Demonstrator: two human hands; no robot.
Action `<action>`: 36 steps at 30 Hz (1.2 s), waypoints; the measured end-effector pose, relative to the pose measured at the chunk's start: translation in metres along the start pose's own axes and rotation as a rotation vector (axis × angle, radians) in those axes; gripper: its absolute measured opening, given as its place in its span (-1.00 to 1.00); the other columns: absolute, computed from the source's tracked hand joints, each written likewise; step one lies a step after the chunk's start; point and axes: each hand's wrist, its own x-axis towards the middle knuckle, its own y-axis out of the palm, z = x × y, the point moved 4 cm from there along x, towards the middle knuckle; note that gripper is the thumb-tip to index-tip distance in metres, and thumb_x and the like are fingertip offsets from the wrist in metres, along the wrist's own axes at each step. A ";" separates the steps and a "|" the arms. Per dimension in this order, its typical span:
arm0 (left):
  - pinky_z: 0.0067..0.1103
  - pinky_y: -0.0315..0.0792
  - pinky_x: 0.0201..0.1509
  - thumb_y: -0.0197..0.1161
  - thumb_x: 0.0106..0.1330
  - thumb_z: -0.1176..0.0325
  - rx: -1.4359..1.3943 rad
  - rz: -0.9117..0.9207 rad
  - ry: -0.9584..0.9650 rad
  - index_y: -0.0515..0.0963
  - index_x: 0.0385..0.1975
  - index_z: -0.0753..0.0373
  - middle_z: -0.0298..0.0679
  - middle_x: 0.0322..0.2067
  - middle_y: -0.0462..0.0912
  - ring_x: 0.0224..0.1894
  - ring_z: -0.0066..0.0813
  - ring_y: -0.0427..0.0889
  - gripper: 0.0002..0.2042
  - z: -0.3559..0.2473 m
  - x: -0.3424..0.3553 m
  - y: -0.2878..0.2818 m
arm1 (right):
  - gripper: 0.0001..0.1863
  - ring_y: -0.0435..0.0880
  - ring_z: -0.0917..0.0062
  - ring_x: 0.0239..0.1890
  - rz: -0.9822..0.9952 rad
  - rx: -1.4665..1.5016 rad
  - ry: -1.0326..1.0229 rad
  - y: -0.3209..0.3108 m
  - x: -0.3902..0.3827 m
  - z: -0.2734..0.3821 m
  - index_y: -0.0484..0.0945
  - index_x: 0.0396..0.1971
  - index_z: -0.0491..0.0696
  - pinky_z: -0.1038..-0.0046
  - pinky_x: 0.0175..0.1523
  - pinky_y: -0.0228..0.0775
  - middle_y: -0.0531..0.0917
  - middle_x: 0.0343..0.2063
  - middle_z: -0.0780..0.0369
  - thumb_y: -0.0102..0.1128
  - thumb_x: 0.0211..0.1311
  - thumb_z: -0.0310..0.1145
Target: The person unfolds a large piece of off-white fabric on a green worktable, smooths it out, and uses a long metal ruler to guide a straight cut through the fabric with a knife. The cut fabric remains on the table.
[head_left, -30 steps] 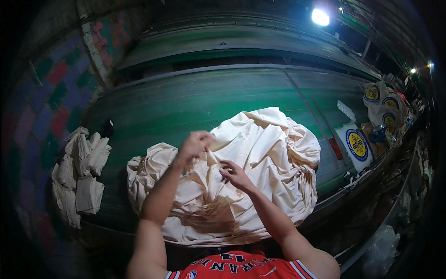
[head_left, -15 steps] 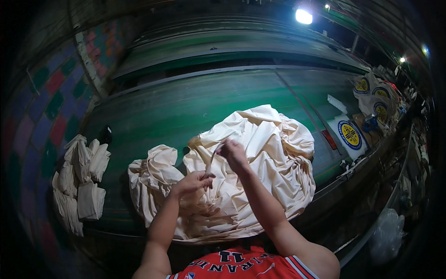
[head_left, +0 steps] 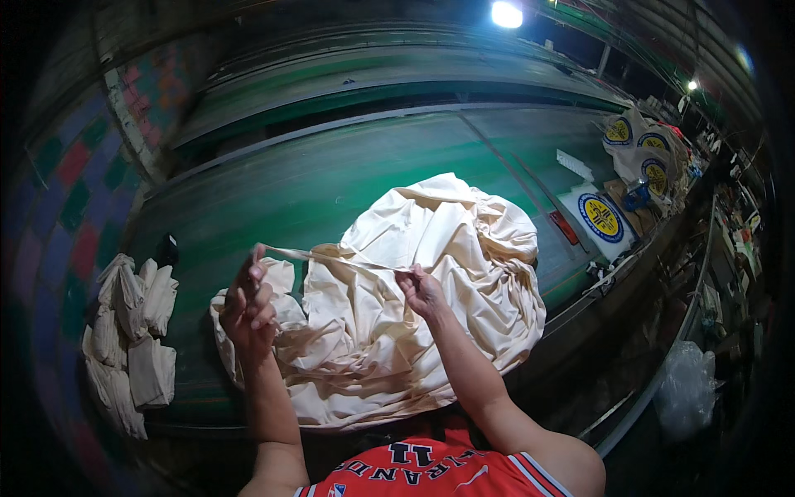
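Observation:
A large crumpled heap of cream cloth [head_left: 464, 240] lies at the near edge of a long green table. Above its left part, a thin cream fabric strip [head_left: 335, 259] runs nearly straight between my two hands. My left hand [head_left: 251, 308] is raised at the heap's left side, its fingertips pinching one end of the strip while the lower fingers curl. Over the middle of the heap, my right hand [head_left: 421, 290] pinches the strip's other end. Whether the strip joins the heap is hidden from me.
Folded cream cloth bundles [head_left: 151, 370] are stacked at the table's left end beside a small black object [head_left: 167, 248]. At the right lie a red tool [head_left: 564, 227], a printed cloth piece [head_left: 599, 219] and more printed cloths [head_left: 654, 161]. A clear plastic bag [head_left: 686, 396] hangs lower right.
My left hand has moved left and up, away from my right hand, which has dropped slightly. The strip between them is now drawn out long. The view has shifted a little.

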 end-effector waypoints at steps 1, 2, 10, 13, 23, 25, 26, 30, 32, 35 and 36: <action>-0.63 0.39 -0.44 0.06 0.46 0.46 0.053 -0.016 0.061 0.07 0.37 0.49 -0.20 -0.21 0.37 -0.48 -0.63 0.31 -0.46 0.004 0.004 0.009 | -0.63 0.66 0.27 -0.05 0.144 -0.227 0.053 0.015 -0.011 0.002 0.38 -0.06 -0.18 0.24 0.17 0.53 0.59 -0.07 0.02 -0.13 0.53 -0.13; -0.63 0.40 -0.43 0.07 0.46 0.46 0.101 -0.076 0.149 0.04 0.39 0.48 -0.20 -0.20 0.37 -0.47 -0.63 0.31 -0.43 0.010 0.010 0.014 | -0.50 0.59 0.28 0.07 0.345 -0.330 0.047 0.032 -0.025 0.000 0.33 0.10 -0.14 0.19 0.21 0.46 0.51 0.06 0.05 -0.10 0.49 0.01; -0.62 0.45 -0.34 0.07 0.47 0.43 0.338 -0.113 -0.159 0.24 0.31 0.37 -0.26 -0.26 0.48 -0.39 -0.59 0.45 -0.55 0.139 0.063 0.011 | -0.72 0.57 0.61 -0.26 1.146 -1.304 0.157 0.077 -0.138 -0.079 0.56 -0.11 -0.17 0.43 -0.06 0.45 0.65 -0.29 0.26 0.15 0.42 -0.24; -0.57 0.50 -0.21 0.11 0.43 0.49 0.678 -0.046 -0.165 0.32 0.23 0.40 -0.30 -0.30 0.50 -0.33 -0.57 0.50 -0.60 0.159 0.058 0.006 | -0.66 0.46 0.74 -0.42 1.017 -1.301 0.221 0.054 -0.149 -0.029 0.54 -0.40 -0.15 0.56 -0.27 0.36 0.56 -0.53 0.41 0.09 0.46 -0.18; -0.61 0.42 -0.07 0.09 0.49 0.34 0.720 0.131 -0.908 0.32 -0.01 0.22 -0.33 -0.20 0.46 -0.21 -0.53 0.57 -0.80 0.374 0.049 -0.019 | -0.72 0.49 0.73 -0.60 0.293 -1.103 -0.258 0.020 -0.125 0.223 0.53 -0.37 -0.17 0.60 -0.52 0.39 0.55 -0.57 0.34 0.06 0.47 -0.27; -0.66 0.40 -0.26 0.18 0.42 0.38 0.643 0.035 -0.927 0.35 -0.10 0.19 -0.40 -0.32 0.42 -0.36 -0.59 0.53 -0.82 0.418 0.055 -0.026 | -0.71 0.55 0.70 -0.60 0.332 -1.147 -0.240 -0.007 -0.117 0.256 0.56 -0.35 -0.17 0.58 -0.50 0.45 0.58 -0.58 0.34 0.08 0.45 -0.23; -0.68 0.37 -0.34 0.21 0.39 0.40 0.705 -0.011 -0.913 0.37 -0.13 0.17 -0.42 -0.36 0.41 -0.40 -0.62 0.50 -0.83 0.438 0.061 -0.033 | -0.70 0.57 0.69 -0.59 0.361 -1.010 -0.130 -0.028 -0.114 0.271 0.58 -0.34 -0.16 0.58 -0.49 0.47 0.59 -0.59 0.34 0.09 0.45 -0.22; -0.65 0.33 -0.40 0.33 0.25 0.45 0.720 -0.273 -0.848 0.42 -0.31 0.17 -0.40 -0.38 0.48 -0.50 -0.65 0.40 -0.82 0.500 0.076 -0.073 | -0.59 0.62 0.66 -0.53 -0.084 -1.326 -0.490 -0.130 -0.079 0.372 0.66 -0.41 -0.16 0.53 -0.47 0.49 0.65 -0.55 0.27 0.09 0.43 -0.11; -0.65 0.34 -0.39 0.33 0.25 0.45 0.678 -0.308 -0.817 0.43 -0.28 0.17 -0.41 -0.40 0.49 -0.50 -0.65 0.40 -0.83 0.528 0.082 -0.089 | -0.66 0.68 0.55 -0.47 -0.448 -1.620 -0.571 -0.187 -0.066 0.426 0.67 -0.33 -0.17 0.46 -0.40 0.50 0.67 -0.54 0.20 0.20 0.33 -0.15; -0.65 0.34 -0.39 0.30 0.27 0.45 0.697 -0.392 -0.772 0.45 -0.26 0.19 -0.41 -0.45 0.48 -0.52 -0.63 0.40 -0.85 0.575 0.086 -0.104 | -0.72 0.71 0.33 -0.32 -0.636 -1.738 -0.662 -0.252 -0.062 0.472 0.67 -0.29 -0.18 0.33 -0.19 0.54 0.69 -0.44 0.11 0.28 0.21 -0.23; -0.65 0.34 -0.39 0.29 0.28 0.45 0.723 -0.426 -0.759 0.45 -0.26 0.20 -0.41 -0.47 0.48 -0.54 -0.63 0.40 -0.86 0.588 0.087 -0.107 | -0.72 0.69 0.28 -0.24 -0.597 -1.752 -0.711 -0.263 -0.061 0.481 0.67 -0.27 -0.18 0.31 -0.11 0.51 0.69 -0.37 0.09 0.29 0.19 -0.25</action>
